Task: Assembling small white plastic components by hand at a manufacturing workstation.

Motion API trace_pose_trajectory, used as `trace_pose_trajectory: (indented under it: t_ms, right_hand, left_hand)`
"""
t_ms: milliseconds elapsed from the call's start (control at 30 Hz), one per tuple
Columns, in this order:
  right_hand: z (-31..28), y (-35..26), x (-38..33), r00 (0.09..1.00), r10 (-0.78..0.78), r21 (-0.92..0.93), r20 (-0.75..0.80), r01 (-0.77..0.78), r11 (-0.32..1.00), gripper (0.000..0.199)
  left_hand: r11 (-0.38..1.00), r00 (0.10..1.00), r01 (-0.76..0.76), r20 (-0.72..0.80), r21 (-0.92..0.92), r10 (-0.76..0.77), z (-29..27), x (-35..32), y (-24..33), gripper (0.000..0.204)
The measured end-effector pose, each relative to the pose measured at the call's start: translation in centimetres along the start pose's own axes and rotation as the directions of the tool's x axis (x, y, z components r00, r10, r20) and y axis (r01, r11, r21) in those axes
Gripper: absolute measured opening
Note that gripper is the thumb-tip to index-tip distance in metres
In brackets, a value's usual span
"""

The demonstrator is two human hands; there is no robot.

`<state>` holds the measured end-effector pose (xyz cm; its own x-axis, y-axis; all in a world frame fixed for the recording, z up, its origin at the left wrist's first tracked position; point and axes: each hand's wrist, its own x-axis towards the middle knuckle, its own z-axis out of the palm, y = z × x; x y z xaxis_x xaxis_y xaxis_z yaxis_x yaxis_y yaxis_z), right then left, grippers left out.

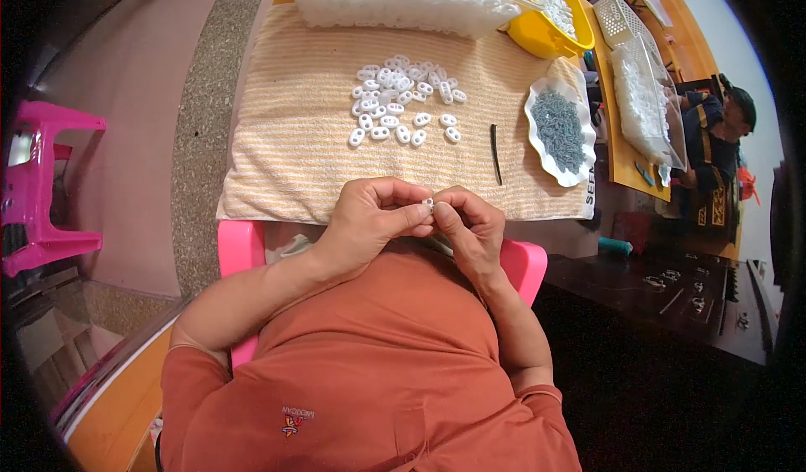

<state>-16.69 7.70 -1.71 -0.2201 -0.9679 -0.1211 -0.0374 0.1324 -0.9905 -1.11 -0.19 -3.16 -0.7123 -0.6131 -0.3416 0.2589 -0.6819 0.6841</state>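
Close to my body, just over the near edge of the towel, my two hands meet fingertip to fingertip. My left hand (369, 217) pinches a small white plastic piece (429, 204), mostly covered by the fingers. Thumb and forefinger of my right hand (472, 227) are closed against the same piece; whether they also hold some tiny part is hidden. Beyond them lies a loose pile of white oval two-hole plastic pieces (395, 109). To the right, a white scalloped dish (537, 154) holds many small grey parts. A thin black stick (495, 154) rests between pile and dish.
A striped towel (294, 161) covers the table. At its far side stand a clear bin (403, 6) of white pieces and a yellow basin (546, 42). A person (714, 136) sits right, beside another clear bin (642, 107). A pink stool (50, 186) is at left.
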Motion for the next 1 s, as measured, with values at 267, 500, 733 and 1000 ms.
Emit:
trace_pose_trajectory:
  t_ms: [267, 500, 733, 1000]
  right_hand:
    - [-0.3, -0.1, 0.0, 1.000, 0.005, -0.102, 0.014, -0.003, 0.995, 0.015]
    - [-0.1, -1.1, 0.2, 0.993, 0.114, 0.048, 0.017, -0.114, 0.992, 0.015]
    - [-0.4, -1.9, 0.3, 0.989, 0.147, 0.051, 0.033, -0.148, 0.988, 0.014]
    - [-2.5, -2.0, 1.4, 0.993, 0.103, 0.051, 0.049, -0.106, 0.993, 0.016]
  left_hand:
    - [0.998, 1.000, -0.027, 0.014, 0.057, 0.027, -0.1, 0.1, -0.5, 0.017]
    - [1.000, 1.000, -0.016, 0.000, 0.006, 0.016, 0.3, -0.1, -0.1, 0.018]
    - [0.999, 1.000, -0.016, 0.014, -0.033, 0.017, 0.2, -0.1, -0.1, 0.017]
    - [0.996, 1.000, 0.003, -0.010, -0.093, -0.003, 0.0, -0.2, 0.4, 0.018]
